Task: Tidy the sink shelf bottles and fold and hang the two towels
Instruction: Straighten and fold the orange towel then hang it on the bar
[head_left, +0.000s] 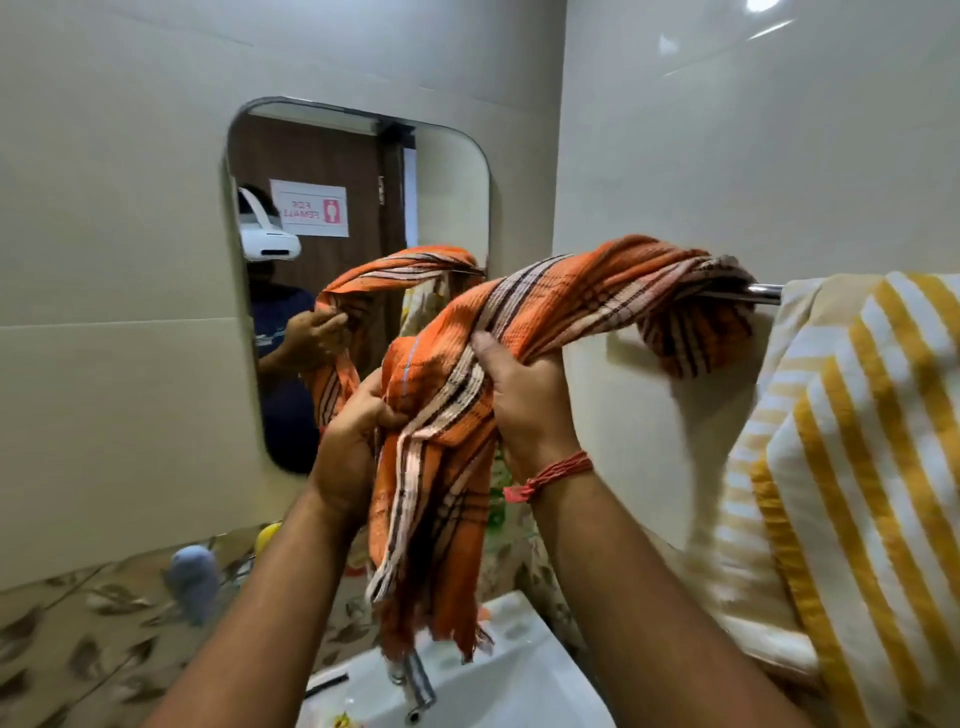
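An orange checked towel (582, 301) is bunched and draped over the metal towel rail (763, 292) on the right wall. Its loose end hangs down between my hands to just above the tap. My left hand (348, 447) grips the bunched cloth from the left. My right hand (524, 400), with a red thread on the wrist, grips it a little higher on the right. A yellow and white striped towel (852, 441) hangs over the same rail further right. A blue bottle (192, 577) and a yellow bottle (267, 535) stand blurred at the lower left.
A mirror (441, 197) on the wall ahead reflects the person and the orange towel. Below are a white sink (514, 691) and a chrome tap (415, 686). Leaf-patterned tiles (78, 639) run along the lower wall.
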